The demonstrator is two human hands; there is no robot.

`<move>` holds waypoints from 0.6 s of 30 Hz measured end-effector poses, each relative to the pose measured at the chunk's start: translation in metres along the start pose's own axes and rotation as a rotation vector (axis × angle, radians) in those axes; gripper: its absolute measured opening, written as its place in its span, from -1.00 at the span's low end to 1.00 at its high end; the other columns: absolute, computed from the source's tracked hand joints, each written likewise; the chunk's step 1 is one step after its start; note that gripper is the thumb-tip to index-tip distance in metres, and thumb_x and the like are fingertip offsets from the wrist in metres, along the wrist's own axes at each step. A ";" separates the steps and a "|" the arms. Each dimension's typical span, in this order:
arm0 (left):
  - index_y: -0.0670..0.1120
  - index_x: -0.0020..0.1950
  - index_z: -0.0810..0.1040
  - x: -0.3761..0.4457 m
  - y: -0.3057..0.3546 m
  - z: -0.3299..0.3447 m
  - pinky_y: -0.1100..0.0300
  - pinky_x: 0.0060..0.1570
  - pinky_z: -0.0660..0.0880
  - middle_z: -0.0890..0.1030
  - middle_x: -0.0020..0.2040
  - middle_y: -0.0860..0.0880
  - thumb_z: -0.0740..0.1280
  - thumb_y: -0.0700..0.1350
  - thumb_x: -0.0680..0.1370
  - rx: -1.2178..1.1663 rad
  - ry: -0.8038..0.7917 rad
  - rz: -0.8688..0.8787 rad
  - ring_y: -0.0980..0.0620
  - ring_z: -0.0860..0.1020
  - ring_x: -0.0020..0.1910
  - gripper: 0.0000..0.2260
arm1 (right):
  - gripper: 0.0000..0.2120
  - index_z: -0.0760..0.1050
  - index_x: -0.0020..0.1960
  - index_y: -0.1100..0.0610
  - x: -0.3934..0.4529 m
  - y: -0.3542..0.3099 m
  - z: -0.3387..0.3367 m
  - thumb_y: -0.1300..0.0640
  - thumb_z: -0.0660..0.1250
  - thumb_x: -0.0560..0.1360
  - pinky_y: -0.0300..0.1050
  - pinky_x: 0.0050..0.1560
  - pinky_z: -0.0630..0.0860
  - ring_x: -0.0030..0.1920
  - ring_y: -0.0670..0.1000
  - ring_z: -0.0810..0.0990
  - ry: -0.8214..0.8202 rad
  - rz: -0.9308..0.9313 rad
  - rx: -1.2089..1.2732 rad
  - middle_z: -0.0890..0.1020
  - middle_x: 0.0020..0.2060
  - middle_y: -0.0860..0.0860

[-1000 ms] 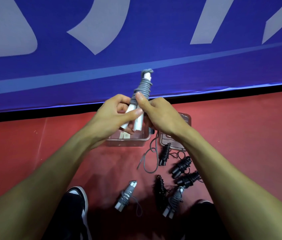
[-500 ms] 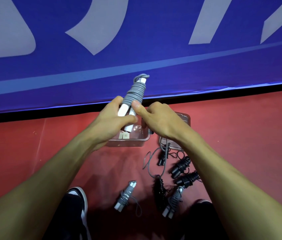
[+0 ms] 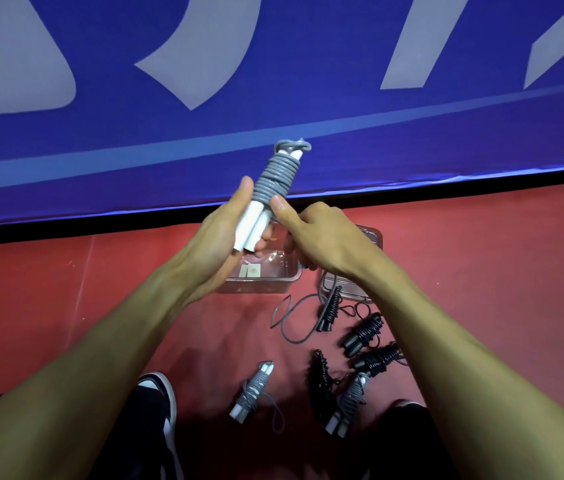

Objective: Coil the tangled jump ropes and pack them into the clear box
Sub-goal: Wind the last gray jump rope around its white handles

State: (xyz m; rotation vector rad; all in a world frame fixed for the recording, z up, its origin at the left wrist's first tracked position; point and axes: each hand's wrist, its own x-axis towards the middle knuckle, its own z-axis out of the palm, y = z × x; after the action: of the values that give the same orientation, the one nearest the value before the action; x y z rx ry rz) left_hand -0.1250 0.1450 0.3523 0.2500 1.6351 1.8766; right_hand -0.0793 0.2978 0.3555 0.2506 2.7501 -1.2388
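A grey jump rope (image 3: 275, 180) is wound in tight turns around its two white handles. My left hand (image 3: 220, 244) holds the handles from the left, tilted up to the right. My right hand (image 3: 322, 237) pinches the lowest turns of the grey cord with its thumb. A loose grey tail (image 3: 289, 315) hangs from that hand to the floor. The clear box (image 3: 260, 282) sits on the red floor just under my hands, mostly hidden by them. Two coiled grey ropes (image 3: 253, 393) (image 3: 348, 403) and several coiled black ropes (image 3: 363, 334) lie nearer to me.
The clear lid (image 3: 346, 291) lies right of the box, half under my right arm. A blue banner (image 3: 273, 81) with pale letters stands along the far side. My dark shoes (image 3: 159, 410) are at the bottom, left and right of the ropes.
The wound rope has tilted and shifted left, and my left hand has opened more around the handles. The loose tail on the floor has grown shorter.
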 end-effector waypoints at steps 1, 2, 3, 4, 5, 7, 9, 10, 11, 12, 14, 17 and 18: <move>-0.20 0.15 0.52 0.001 -0.001 -0.002 0.15 -0.22 0.35 0.48 -0.20 -0.14 0.07 0.11 0.69 0.011 0.057 0.012 0.03 0.39 -0.31 -0.58 | -0.20 0.61 -0.32 0.24 0.000 0.002 0.000 -0.39 0.00 0.60 -0.08 -0.20 0.55 -0.47 -0.07 0.58 0.005 0.007 -0.036 0.60 -0.56 -0.02; -0.21 0.16 0.54 0.002 -0.002 -0.004 0.14 -0.19 0.35 0.50 -0.16 -0.16 0.07 0.05 0.71 0.039 0.104 0.030 0.02 0.40 -0.29 -0.62 | -0.17 0.62 -0.31 0.25 0.001 0.004 0.001 -0.42 -0.01 0.59 -0.04 -0.14 0.57 -0.42 -0.03 0.61 0.013 0.009 -0.075 0.62 -0.53 0.03; -0.22 0.16 0.54 0.002 -0.003 -0.005 0.14 -0.17 0.35 0.51 -0.13 -0.17 0.09 -0.01 0.72 0.077 0.127 0.046 0.03 0.41 -0.28 -0.66 | -0.16 0.62 -0.32 0.26 0.001 0.005 0.001 -0.42 -0.01 0.58 -0.01 -0.10 0.57 -0.37 0.00 0.63 0.022 0.008 -0.102 0.63 -0.50 0.05; -0.22 0.16 0.54 0.002 -0.003 -0.006 0.16 -0.16 0.36 0.52 -0.13 -0.16 0.11 -0.06 0.71 0.116 0.128 0.068 0.06 0.43 -0.27 -0.71 | -0.18 0.61 -0.34 0.25 0.001 0.006 0.000 -0.41 0.00 0.59 0.01 -0.11 0.55 -0.33 0.02 0.62 0.031 0.000 -0.114 0.62 -0.51 0.03; -0.22 0.18 0.53 0.002 -0.003 -0.008 0.20 -0.15 0.38 0.53 -0.14 -0.13 0.13 -0.10 0.71 0.138 0.107 0.091 0.10 0.46 -0.27 -0.75 | -0.22 0.58 -0.37 0.23 0.002 0.006 0.000 -0.37 0.02 0.61 -0.01 -0.14 0.50 -0.32 0.02 0.61 0.041 -0.018 -0.112 0.60 -0.54 -0.01; -0.23 0.27 0.50 0.001 0.001 -0.009 0.30 -0.09 0.48 0.62 -0.11 -0.01 0.17 -0.19 0.68 0.153 0.044 0.126 0.18 0.56 -0.19 -0.77 | -0.33 0.58 -0.37 0.19 0.002 0.005 -0.002 -0.24 0.08 0.66 -0.08 -0.20 0.39 -0.33 -0.04 0.58 0.056 -0.074 -0.088 0.52 -0.59 -0.05; -0.24 0.33 0.48 0.002 0.002 -0.013 0.31 0.08 0.53 0.65 0.06 -0.06 0.22 -0.24 0.66 0.217 0.013 0.153 0.14 0.61 0.00 -0.75 | -0.46 0.62 -0.30 0.15 0.003 0.004 -0.002 -0.09 0.12 0.69 -0.11 -0.23 0.34 -0.37 -0.09 0.55 0.050 -0.128 -0.073 0.50 -0.55 -0.04; -0.24 0.32 0.49 0.001 0.003 -0.013 0.29 0.12 0.53 0.64 0.10 -0.10 0.24 -0.25 0.64 0.274 0.011 0.159 0.11 0.61 0.05 -0.75 | -0.51 0.62 -0.28 0.13 0.003 0.004 -0.002 -0.03 0.13 0.69 -0.12 -0.23 0.33 -0.40 -0.13 0.52 0.041 -0.146 -0.078 0.50 -0.54 -0.03; -0.24 0.29 0.50 0.001 0.002 -0.014 0.26 0.11 0.54 0.64 0.09 -0.13 0.27 -0.24 0.63 0.325 0.011 0.160 0.08 0.61 0.04 -0.76 | -0.56 0.61 -0.27 0.11 0.003 0.003 -0.001 0.03 0.15 0.69 -0.13 -0.25 0.34 -0.41 -0.14 0.50 0.029 -0.160 -0.084 0.51 -0.52 -0.04; -0.24 0.27 0.50 0.001 0.001 -0.015 0.21 0.10 0.56 0.65 0.07 -0.13 0.31 -0.21 0.62 0.361 0.021 0.151 0.06 0.62 0.01 -0.77 | -0.59 0.61 -0.26 0.10 0.002 0.002 -0.001 0.07 0.15 0.68 -0.16 -0.27 0.35 -0.41 -0.15 0.49 0.016 -0.168 -0.084 0.51 -0.49 -0.05; -0.18 0.19 0.51 0.001 -0.001 -0.016 0.04 0.13 0.58 0.67 0.01 -0.08 0.45 -0.11 0.55 0.390 0.067 0.121 0.02 0.66 -0.03 -0.72 | -0.63 0.57 -0.26 0.13 0.001 -0.001 0.000 0.14 0.16 0.65 -0.20 -0.31 0.36 -0.39 -0.11 0.46 -0.011 -0.182 -0.076 0.50 -0.46 -0.07; -0.08 0.10 0.49 0.000 0.001 -0.019 -0.21 0.20 0.55 0.71 0.01 -0.03 0.52 0.10 0.37 0.427 0.114 0.110 -0.09 0.68 0.06 -0.56 | -0.71 0.42 -0.30 0.23 0.001 -0.005 0.003 0.21 0.16 0.58 -0.10 -0.32 0.31 -0.37 -0.02 0.36 -0.024 -0.194 -0.056 0.45 -0.44 0.00; -0.09 0.10 0.48 -0.001 0.002 -0.017 -0.25 0.19 0.54 0.71 0.02 -0.03 0.53 0.14 0.33 0.431 0.114 0.120 -0.11 0.68 0.07 -0.51 | -0.71 0.39 -0.32 0.23 0.001 -0.005 0.003 0.22 0.16 0.57 -0.14 -0.36 0.29 -0.40 -0.05 0.34 -0.016 -0.191 -0.051 0.44 -0.46 -0.01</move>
State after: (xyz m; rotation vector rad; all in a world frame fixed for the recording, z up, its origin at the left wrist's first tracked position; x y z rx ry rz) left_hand -0.1340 0.1305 0.3506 0.4344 2.1382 1.6271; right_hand -0.0811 0.2921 0.3568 -0.0272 2.8422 -1.2029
